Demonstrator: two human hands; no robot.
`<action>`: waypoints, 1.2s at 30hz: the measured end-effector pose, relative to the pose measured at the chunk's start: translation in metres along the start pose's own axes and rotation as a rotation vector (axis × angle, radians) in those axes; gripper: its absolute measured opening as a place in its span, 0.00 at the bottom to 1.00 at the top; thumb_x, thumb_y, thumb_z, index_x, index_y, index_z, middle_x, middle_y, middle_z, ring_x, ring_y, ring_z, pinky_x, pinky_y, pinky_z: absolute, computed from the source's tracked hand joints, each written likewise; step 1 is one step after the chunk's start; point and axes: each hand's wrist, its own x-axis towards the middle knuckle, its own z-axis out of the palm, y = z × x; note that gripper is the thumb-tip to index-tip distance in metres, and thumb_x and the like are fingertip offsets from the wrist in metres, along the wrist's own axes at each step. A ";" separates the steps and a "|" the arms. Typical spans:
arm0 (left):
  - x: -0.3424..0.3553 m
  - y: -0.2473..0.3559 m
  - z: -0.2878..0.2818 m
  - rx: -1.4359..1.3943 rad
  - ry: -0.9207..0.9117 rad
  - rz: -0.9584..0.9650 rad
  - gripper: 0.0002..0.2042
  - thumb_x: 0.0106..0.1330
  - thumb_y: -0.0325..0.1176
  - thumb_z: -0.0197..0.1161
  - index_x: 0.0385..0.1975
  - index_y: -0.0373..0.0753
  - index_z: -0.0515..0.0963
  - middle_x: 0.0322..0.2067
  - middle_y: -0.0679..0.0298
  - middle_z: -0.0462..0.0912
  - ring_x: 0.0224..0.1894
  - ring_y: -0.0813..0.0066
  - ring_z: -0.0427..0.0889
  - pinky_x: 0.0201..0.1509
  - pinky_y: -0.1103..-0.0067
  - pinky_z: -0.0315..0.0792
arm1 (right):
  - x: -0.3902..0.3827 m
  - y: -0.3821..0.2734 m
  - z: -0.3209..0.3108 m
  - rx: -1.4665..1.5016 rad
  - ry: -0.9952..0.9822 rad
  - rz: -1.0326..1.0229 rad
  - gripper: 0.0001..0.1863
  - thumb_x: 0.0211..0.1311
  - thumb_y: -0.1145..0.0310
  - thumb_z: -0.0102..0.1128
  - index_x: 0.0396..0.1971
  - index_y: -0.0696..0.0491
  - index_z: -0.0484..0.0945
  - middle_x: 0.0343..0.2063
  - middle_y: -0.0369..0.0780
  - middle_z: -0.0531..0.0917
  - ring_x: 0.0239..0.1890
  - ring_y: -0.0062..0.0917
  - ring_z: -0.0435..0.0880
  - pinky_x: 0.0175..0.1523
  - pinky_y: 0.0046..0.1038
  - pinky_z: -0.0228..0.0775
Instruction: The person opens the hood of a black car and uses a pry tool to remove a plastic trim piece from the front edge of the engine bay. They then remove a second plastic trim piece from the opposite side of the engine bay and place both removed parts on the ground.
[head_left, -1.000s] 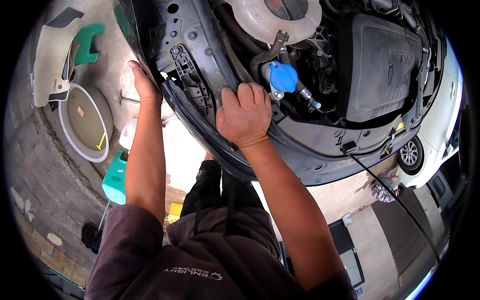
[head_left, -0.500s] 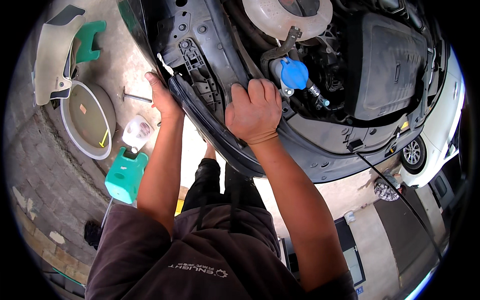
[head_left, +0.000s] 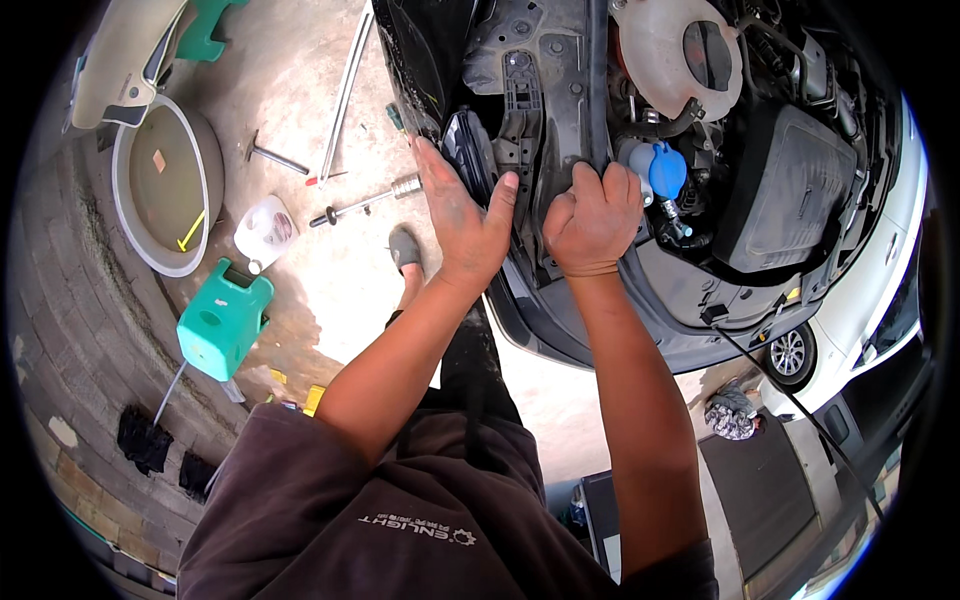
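Note:
My left hand is open, its fingers stretched along the outer edge of the car's front corner, the thumb apart and near the dark headlight. Whatever its fingertips touch is hard to make out. My right hand is closed, knuckles up, with its fingers curled over the edge of the black body rail. Just right of that hand is a blue flip cap on a filler neck. Beyond it sit a cloudy plastic reservoir and the black engine cover.
On the ground at left lie a hammer, a metal rod with a black handle and a white jug. A grey tub and green stool stand farther left. A thin prop rod slants down at right.
The view has shifted left, showing more ground tools. My left hand has turned its open palm and come nearer my right hand. The right hand stays closed on the rail.

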 end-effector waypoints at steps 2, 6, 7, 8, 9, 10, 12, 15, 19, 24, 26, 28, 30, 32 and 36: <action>-0.002 -0.006 0.002 0.061 0.032 0.074 0.53 0.63 0.41 0.69 0.71 0.18 0.35 0.71 0.24 0.39 0.75 0.28 0.41 0.78 0.55 0.39 | -0.003 -0.001 0.001 -0.002 0.040 -0.039 0.13 0.45 0.71 0.55 0.32 0.58 0.80 0.26 0.47 0.69 0.31 0.46 0.71 0.35 0.45 0.62; 0.005 -0.025 -0.011 0.051 -0.039 0.180 0.55 0.63 0.47 0.69 0.72 0.18 0.35 0.72 0.26 0.34 0.75 0.27 0.38 0.78 0.54 0.40 | -0.005 -0.004 0.002 -0.012 0.033 -0.063 0.12 0.49 0.71 0.53 0.33 0.59 0.80 0.27 0.48 0.71 0.32 0.48 0.71 0.37 0.46 0.63; 0.007 -0.030 -0.019 0.028 -0.083 0.198 0.56 0.63 0.50 0.69 0.72 0.18 0.36 0.73 0.27 0.33 0.76 0.29 0.37 0.78 0.55 0.40 | -0.006 -0.003 0.004 -0.025 0.053 -0.068 0.12 0.48 0.71 0.53 0.32 0.58 0.80 0.27 0.47 0.71 0.32 0.47 0.72 0.37 0.45 0.64; 0.015 -0.028 -0.036 0.018 -0.200 0.206 0.57 0.64 0.52 0.69 0.72 0.20 0.33 0.74 0.30 0.30 0.78 0.37 0.32 0.79 0.61 0.35 | -0.008 -0.001 0.006 -0.037 0.068 -0.067 0.12 0.47 0.70 0.54 0.32 0.57 0.80 0.27 0.46 0.71 0.32 0.46 0.72 0.37 0.45 0.65; 0.023 -0.027 -0.054 -0.014 -0.259 0.241 0.55 0.61 0.50 0.71 0.74 0.24 0.39 0.75 0.35 0.37 0.78 0.39 0.37 0.79 0.61 0.39 | -0.010 -0.001 0.007 -0.049 0.083 -0.065 0.12 0.46 0.69 0.54 0.32 0.55 0.80 0.27 0.45 0.71 0.33 0.45 0.72 0.37 0.44 0.65; 0.038 -0.021 -0.076 0.102 -0.306 0.439 0.52 0.58 0.48 0.73 0.74 0.28 0.47 0.76 0.41 0.43 0.78 0.43 0.41 0.79 0.61 0.42 | -0.009 -0.001 0.008 -0.049 0.101 -0.080 0.12 0.47 0.69 0.54 0.32 0.56 0.80 0.26 0.45 0.71 0.33 0.46 0.73 0.36 0.44 0.65; 0.067 0.001 -0.106 0.386 -0.388 0.781 0.47 0.52 0.45 0.76 0.71 0.36 0.60 0.75 0.54 0.54 0.78 0.52 0.48 0.80 0.61 0.48 | -0.005 -0.006 0.004 -0.075 0.090 -0.089 0.12 0.48 0.70 0.54 0.32 0.56 0.81 0.27 0.46 0.71 0.33 0.46 0.73 0.37 0.45 0.66; 0.110 0.062 -0.136 1.141 -0.710 1.141 0.45 0.55 0.50 0.72 0.71 0.36 0.62 0.75 0.55 0.56 0.78 0.56 0.49 0.80 0.60 0.47 | -0.013 -0.002 0.011 -0.110 0.113 -0.089 0.14 0.50 0.70 0.54 0.35 0.57 0.82 0.31 0.48 0.76 0.36 0.49 0.75 0.42 0.46 0.69; 0.171 0.073 -0.122 0.857 -0.745 1.767 0.26 0.40 0.49 0.79 0.36 0.41 0.82 0.41 0.66 0.79 0.54 0.66 0.77 0.64 0.67 0.67 | -0.019 0.003 0.016 -0.152 0.125 -0.087 0.15 0.52 0.69 0.53 0.37 0.57 0.83 0.36 0.50 0.80 0.40 0.50 0.77 0.46 0.45 0.71; 0.168 0.067 -0.128 0.860 -0.712 1.737 0.29 0.39 0.52 0.79 0.39 0.41 0.80 0.39 0.65 0.83 0.50 0.65 0.79 0.57 0.69 0.70 | -0.015 -0.003 0.017 -0.124 0.182 -0.138 0.14 0.51 0.69 0.53 0.36 0.57 0.83 0.31 0.48 0.77 0.36 0.48 0.76 0.43 0.45 0.69; 0.167 0.063 -0.129 0.872 -0.712 1.773 0.28 0.41 0.53 0.78 0.38 0.40 0.80 0.36 0.66 0.84 0.50 0.65 0.79 0.56 0.70 0.70 | -0.016 -0.003 0.017 -0.133 0.180 -0.133 0.14 0.51 0.69 0.53 0.35 0.56 0.83 0.30 0.48 0.77 0.36 0.48 0.75 0.42 0.45 0.69; 0.164 0.063 -0.132 0.872 -0.719 1.784 0.28 0.42 0.53 0.77 0.37 0.40 0.79 0.33 0.66 0.84 0.49 0.65 0.79 0.55 0.70 0.70 | -0.017 -0.004 0.016 -0.149 0.173 -0.122 0.14 0.51 0.69 0.53 0.35 0.56 0.83 0.30 0.48 0.77 0.36 0.48 0.75 0.42 0.45 0.69; 0.162 0.061 -0.129 0.865 -0.740 1.778 0.28 0.43 0.54 0.77 0.37 0.40 0.79 0.31 0.67 0.84 0.49 0.65 0.79 0.54 0.70 0.70 | -0.018 -0.001 0.018 -0.138 0.201 -0.135 0.13 0.51 0.70 0.53 0.35 0.56 0.83 0.30 0.48 0.77 0.35 0.48 0.75 0.42 0.45 0.69; 0.163 0.059 -0.120 0.851 -0.764 1.749 0.28 0.42 0.54 0.77 0.37 0.40 0.79 0.30 0.66 0.84 0.48 0.65 0.79 0.52 0.71 0.70 | -0.017 -0.002 0.018 -0.129 0.214 -0.148 0.13 0.51 0.70 0.53 0.35 0.56 0.83 0.30 0.48 0.77 0.35 0.48 0.75 0.41 0.46 0.69; 0.163 0.060 -0.110 0.867 -0.773 1.731 0.28 0.44 0.55 0.76 0.38 0.39 0.78 0.31 0.65 0.85 0.46 0.65 0.81 0.52 0.71 0.71 | -0.017 -0.001 0.016 -0.139 0.198 -0.148 0.13 0.51 0.69 0.54 0.35 0.57 0.84 0.30 0.49 0.77 0.34 0.48 0.76 0.41 0.45 0.69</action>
